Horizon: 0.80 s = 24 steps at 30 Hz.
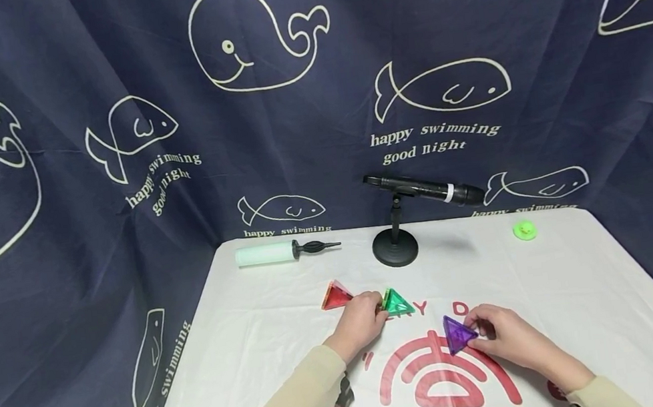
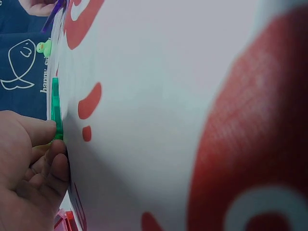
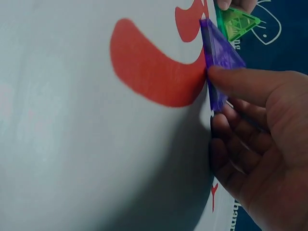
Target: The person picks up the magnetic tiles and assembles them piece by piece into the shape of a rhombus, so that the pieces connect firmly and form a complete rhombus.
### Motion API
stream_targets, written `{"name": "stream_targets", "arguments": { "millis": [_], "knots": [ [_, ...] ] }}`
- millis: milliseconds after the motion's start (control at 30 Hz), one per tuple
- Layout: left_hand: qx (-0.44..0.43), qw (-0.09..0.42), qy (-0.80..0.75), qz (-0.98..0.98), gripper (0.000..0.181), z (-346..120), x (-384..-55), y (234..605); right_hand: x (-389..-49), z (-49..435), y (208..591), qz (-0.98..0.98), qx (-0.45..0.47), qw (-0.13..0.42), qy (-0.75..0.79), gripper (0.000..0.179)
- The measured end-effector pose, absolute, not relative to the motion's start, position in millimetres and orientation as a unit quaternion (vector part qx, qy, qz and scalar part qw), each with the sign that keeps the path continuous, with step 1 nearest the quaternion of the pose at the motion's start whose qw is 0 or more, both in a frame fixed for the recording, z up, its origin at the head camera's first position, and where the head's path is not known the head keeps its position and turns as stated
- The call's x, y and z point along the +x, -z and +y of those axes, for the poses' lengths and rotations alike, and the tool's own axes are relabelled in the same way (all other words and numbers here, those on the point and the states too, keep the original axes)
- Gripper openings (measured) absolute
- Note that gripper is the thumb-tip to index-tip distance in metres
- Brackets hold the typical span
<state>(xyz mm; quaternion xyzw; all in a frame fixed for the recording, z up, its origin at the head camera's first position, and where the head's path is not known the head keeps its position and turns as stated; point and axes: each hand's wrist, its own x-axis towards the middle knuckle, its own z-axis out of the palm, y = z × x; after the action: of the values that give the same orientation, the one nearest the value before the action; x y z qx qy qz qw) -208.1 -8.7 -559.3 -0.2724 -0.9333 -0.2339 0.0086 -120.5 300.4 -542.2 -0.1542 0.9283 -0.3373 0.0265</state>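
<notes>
My left hand (image 1: 363,320) pinches the edge of a translucent green triangular tile (image 1: 397,302) between thumb and fingers. In the right wrist view a lighter yellow-green triangular face (image 3: 239,24) rises beside it. To the right, my right hand (image 1: 508,337) pinches a purple triangular tile (image 1: 458,334) by its right corner, low over the cloth's red print. The thumb lies along the purple piece in the right wrist view. Just left of my left hand sits a red triangular piece (image 1: 335,296) with pink and orange sides, apart from the green one.
A white cloth with red print covers the table (image 1: 277,303). Along the back stand a pale green hand pump (image 1: 266,254), a microphone (image 1: 427,188) on a black stand (image 1: 395,248) and a small green duck toy (image 1: 525,230). A dark blue curtain (image 1: 294,133) hangs behind.
</notes>
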Motion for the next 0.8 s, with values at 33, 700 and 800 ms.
{"name": "stream_targets", "arguments": {
  "millis": [33, 700, 800],
  "knots": [
    [-0.272, 0.009, 0.234, -0.933, 0.022, -9, -208, 559, -121, 300, 543, 0.928, -0.147, 0.024, 0.34, 0.029],
    [-0.278, 0.018, 0.233, -0.932, 0.019, -9, -208, 559, -130, 281, 544, 0.957, -0.09, -0.014, 0.276, 0.02],
    [-0.278, 0.018, 0.232, -0.932, 0.02, -8, -209, 560, -129, 276, 542, 0.959, -0.082, -0.023, 0.269, 0.009]
  ]
}}
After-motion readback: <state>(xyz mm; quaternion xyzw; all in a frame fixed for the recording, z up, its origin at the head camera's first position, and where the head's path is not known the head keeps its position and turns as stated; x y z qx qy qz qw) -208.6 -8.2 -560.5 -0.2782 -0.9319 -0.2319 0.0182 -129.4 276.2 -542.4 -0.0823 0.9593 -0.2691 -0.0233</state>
